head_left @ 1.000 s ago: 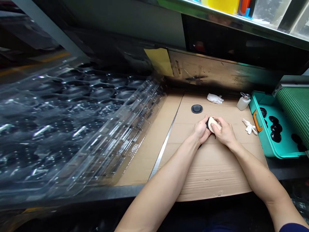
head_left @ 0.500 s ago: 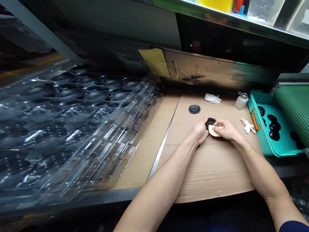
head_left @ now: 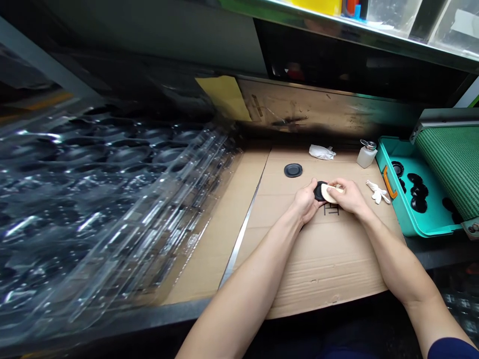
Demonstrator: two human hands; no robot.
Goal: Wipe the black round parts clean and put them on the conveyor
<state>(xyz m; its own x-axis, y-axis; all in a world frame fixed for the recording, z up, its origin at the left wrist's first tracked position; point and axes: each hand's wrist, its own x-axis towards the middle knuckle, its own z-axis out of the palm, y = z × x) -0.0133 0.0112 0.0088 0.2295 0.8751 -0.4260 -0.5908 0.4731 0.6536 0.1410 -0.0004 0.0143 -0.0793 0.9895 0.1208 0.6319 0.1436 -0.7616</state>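
My left hand (head_left: 306, 200) grips a round black disc-shaped part (head_left: 319, 191) by its edge, above the cardboard sheet. Pressed against that part's right side is a cream-coloured round pad (head_left: 331, 193), pinched in my right hand (head_left: 347, 194). The pad covers much of the part's face. Behind my hands, a second black disc-shaped part (head_left: 293, 170) lies flat on the cardboard (head_left: 299, 279). Dark printed marks on the cardboard show just below my right fingers.
Stacked clear plastic trays (head_left: 123, 209) with round black pieces fill the left side. At the right stands a teal bin (head_left: 419, 230) holding several black parts, beside a green conveyor belt (head_left: 452, 154). A pump bottle (head_left: 366, 153), a white crumpled wad (head_left: 322, 152) and white finger cots (head_left: 377, 192) lie nearby.
The cream pad has moved up and across the black part, now covering more of its face. The whole view has shifted slightly, so the scene sits further left.
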